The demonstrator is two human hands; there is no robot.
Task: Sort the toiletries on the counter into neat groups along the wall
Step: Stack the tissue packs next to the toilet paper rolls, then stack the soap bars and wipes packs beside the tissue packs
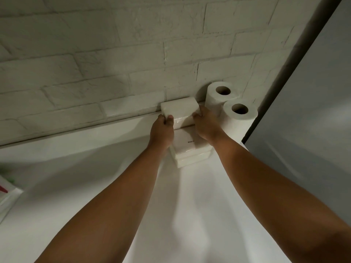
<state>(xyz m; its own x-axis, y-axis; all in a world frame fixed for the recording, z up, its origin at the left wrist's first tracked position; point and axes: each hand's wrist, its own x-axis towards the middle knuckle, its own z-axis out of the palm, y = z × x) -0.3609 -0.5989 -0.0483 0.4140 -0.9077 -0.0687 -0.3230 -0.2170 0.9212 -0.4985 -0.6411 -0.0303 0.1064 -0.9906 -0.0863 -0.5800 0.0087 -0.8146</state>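
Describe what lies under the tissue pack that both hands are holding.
A stack of white packs shows below the held tissue pack. The left hand and right hand cover the join, so contact cannot be seen.

Glossy plastic-wrapped tissue pack (180,112) — soft matt paper rolls (220,95) — rough painted brick wall (95,63), smooth counter (95,168).

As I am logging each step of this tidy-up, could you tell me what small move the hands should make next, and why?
Probably settle the tissue pack flat against the wall and let go: the left hand and right hand grip its ends, and it is beside the toilet rolls, behind the stacked packs.
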